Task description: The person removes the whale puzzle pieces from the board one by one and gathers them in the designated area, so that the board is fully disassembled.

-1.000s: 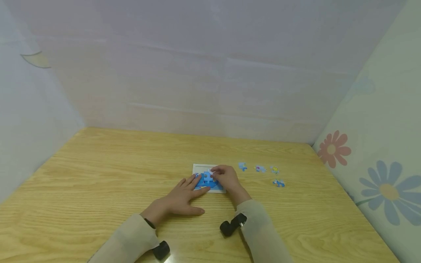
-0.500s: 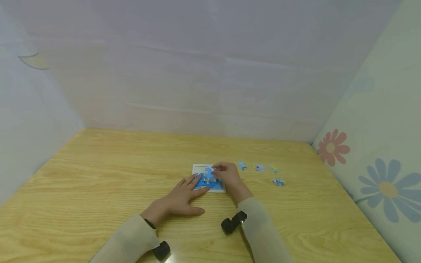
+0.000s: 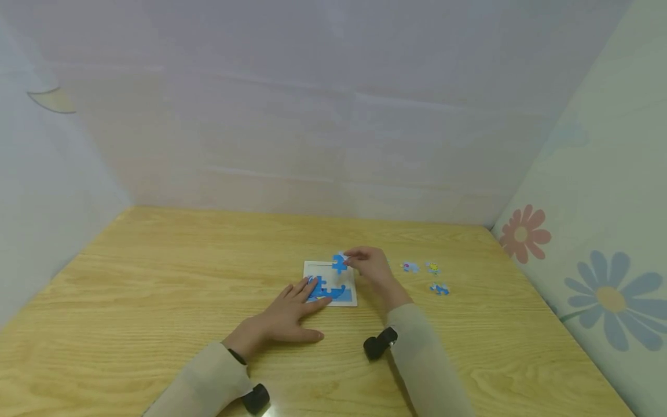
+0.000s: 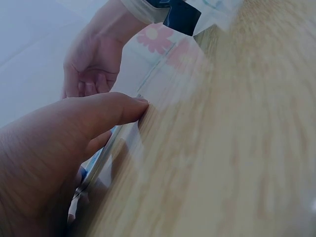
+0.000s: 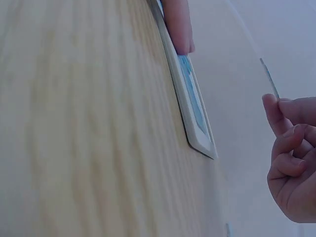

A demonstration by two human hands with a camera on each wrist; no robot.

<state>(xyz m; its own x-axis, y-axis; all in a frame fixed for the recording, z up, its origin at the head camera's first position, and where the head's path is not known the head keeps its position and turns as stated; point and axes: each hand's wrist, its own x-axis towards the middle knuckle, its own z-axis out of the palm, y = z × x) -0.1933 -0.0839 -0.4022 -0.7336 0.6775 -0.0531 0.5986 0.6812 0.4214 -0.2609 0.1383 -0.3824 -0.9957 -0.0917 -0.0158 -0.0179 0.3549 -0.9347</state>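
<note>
Right fingers (image 3: pixel 356 251) pinch a jigsaw piece (image 3: pixel 339 263), left fingers (image 3: pixel 315 306) spread on the board (image 3: pixel 346 279).

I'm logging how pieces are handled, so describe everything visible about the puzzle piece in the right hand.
The puzzle piece is blue with a paler patch, thin, flat and card-like, with a notch and a tab. The right hand pinches its edge, holding it clear above the puzzle tray, roughly parallel.

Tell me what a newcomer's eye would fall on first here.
Probably the blue piece pinched in the right hand, held up clear of the tray. Next, the left hand, laid partly on the tray's near left corner. Then the red flower and blue flower, at right in the head view.
</note>
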